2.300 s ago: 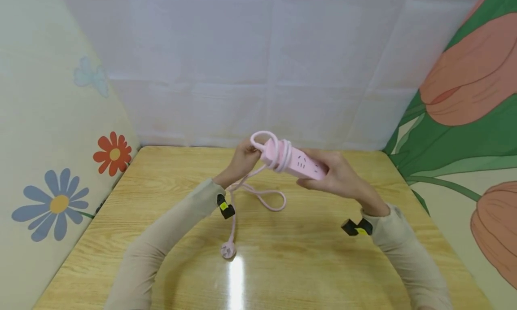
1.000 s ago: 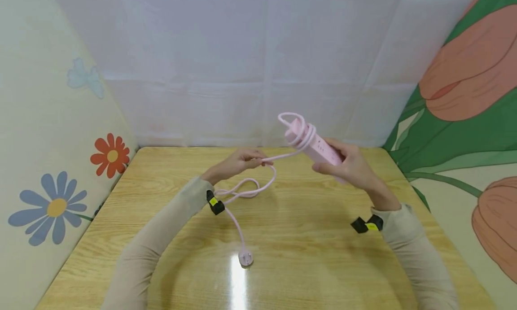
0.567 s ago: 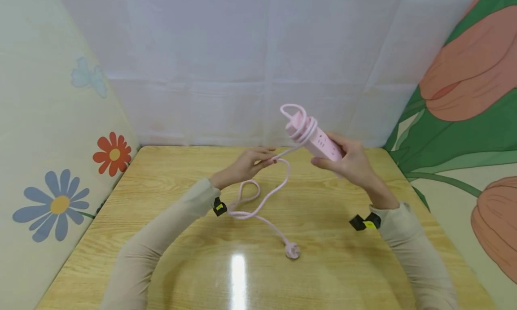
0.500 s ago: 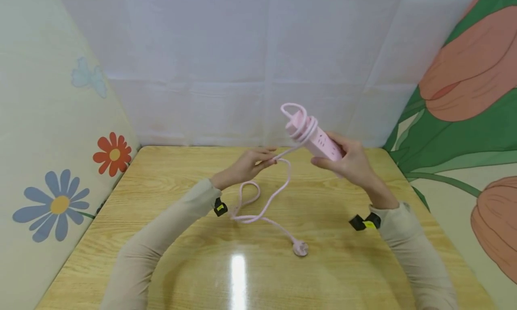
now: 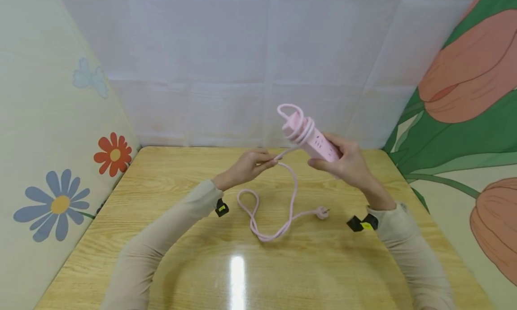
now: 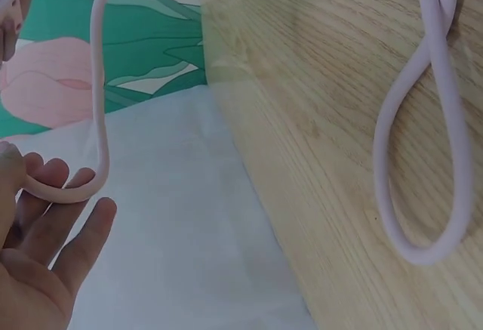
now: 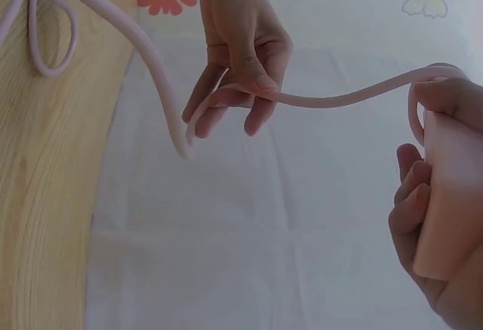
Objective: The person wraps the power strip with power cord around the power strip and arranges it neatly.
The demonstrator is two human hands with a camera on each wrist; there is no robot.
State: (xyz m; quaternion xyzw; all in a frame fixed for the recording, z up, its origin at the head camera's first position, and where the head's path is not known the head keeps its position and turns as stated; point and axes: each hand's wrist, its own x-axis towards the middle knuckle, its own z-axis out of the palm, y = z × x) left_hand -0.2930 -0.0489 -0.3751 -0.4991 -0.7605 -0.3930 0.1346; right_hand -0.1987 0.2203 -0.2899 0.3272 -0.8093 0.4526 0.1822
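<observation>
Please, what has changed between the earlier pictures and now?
Since the first picture, the plug moved right. The power strip moved right and up, away from the left hand, which pinches the cord. Unchanged: the right hand grips the strip, with cord wound around it.

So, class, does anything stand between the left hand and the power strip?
Nothing visible blocks the way: only the pink cord, pinched in the left hand, spans the open gap to the power strip. The right hand grips its far end.
</observation>
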